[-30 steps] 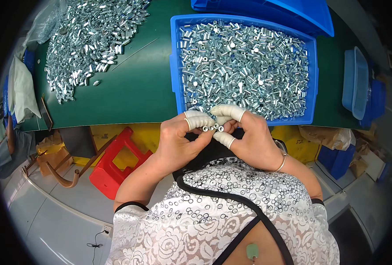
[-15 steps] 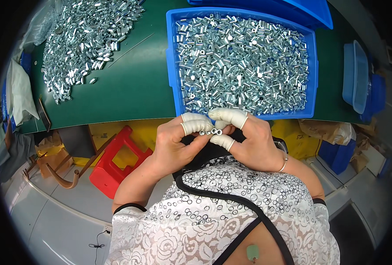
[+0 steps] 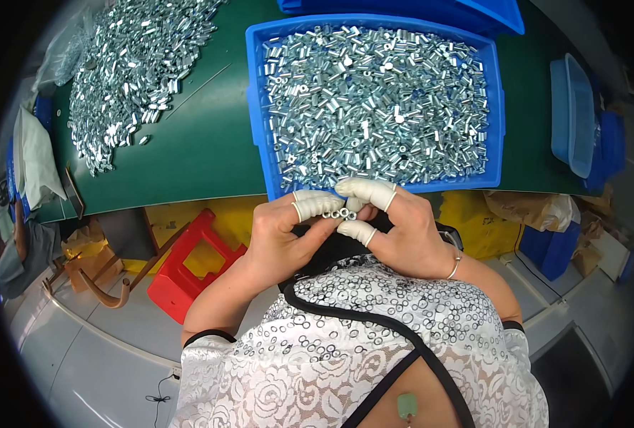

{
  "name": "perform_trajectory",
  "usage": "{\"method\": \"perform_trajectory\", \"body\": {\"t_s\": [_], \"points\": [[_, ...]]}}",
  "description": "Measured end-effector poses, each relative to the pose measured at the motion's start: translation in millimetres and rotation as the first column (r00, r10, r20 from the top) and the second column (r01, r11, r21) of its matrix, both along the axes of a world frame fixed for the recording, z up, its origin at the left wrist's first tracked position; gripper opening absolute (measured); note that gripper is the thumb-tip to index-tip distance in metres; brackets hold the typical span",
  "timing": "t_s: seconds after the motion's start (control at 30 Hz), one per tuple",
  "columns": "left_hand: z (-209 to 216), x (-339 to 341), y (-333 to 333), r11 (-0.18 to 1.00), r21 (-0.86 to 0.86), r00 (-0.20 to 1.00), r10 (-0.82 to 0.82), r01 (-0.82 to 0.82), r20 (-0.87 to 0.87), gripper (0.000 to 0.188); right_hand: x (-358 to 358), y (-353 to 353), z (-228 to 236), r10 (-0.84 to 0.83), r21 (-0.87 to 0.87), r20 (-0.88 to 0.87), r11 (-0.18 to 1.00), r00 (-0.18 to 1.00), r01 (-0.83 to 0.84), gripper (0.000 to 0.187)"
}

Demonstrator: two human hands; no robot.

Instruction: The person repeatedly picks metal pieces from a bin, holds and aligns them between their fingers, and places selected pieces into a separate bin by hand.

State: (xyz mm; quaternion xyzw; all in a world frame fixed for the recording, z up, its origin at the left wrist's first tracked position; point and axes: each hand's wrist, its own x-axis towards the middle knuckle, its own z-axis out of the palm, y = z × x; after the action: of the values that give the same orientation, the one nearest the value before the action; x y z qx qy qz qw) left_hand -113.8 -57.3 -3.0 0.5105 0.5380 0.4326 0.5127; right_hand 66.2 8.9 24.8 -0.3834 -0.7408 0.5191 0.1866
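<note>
Several small, shiny hollow metal sleeves (image 3: pixel 342 213) are lined up in a short row between my two hands, their round ends facing up toward me. My left hand (image 3: pixel 282 232) pinches the row between thumb and fingers, with white finger cots on some fingertips. From the other side, my right hand (image 3: pixel 402 225) closes on the same row; its thumb and fingers wear white cots too. Both hands are held just off the near edge of a blue tray (image 3: pixel 255 107), which is filled with a loose heap of similar metal sleeves (image 3: pixel 374 107). The sleeves' lengths are hidden by my fingers.
On the green table (image 3: pixel 188 160), a large pile of metal pieces (image 3: pixel 131 78) lies at the far left, beside a thin rod (image 3: pixel 197 93). Another blue bin (image 3: pixel 417 7) stands behind the tray. Light-blue tubs (image 3: pixel 574 114) sit at the right. Below stands a red stool (image 3: pixel 188 267).
The view has shifted slightly, so the tray appears farther left. The sleeves between my fingers now sit in a more even row; both hands keep nearly the same grip.
</note>
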Motion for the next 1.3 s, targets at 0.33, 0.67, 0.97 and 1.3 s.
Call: {"method": "perform_trajectory", "body": {"t_s": [0.33,0.67,0.97,1.3], "points": [[0.3,80.7,51.9,0.713,-0.649,0.512,0.467,0.264,0.721,0.031,83.3,36.7,11.6,0.033,-0.071,0.047,0.997,0.998,-0.03,0.037],[46.4,56.0,295.0,0.861,-0.205,0.838,0.503,-0.465,0.21,0.034,219.9,82.6,-0.5,-0.246,-0.145,0.066,0.957,0.967,0.253,0.03],[-10.1,88.0,300.6,0.813,0.459,0.732,0.55,-0.358,-0.403,0.02,248.3,101.2,-12.4,-0.263,-0.22,0.028,0.94,0.965,0.262,0.026],[-54.5,122.9,243.2,0.996,0.051,0.407,0.014,0.078,-0.913,0.017,154.3,170.1,-68.0,-0.231,-0.044,0.005,0.972,0.973,0.231,0.021]]}}
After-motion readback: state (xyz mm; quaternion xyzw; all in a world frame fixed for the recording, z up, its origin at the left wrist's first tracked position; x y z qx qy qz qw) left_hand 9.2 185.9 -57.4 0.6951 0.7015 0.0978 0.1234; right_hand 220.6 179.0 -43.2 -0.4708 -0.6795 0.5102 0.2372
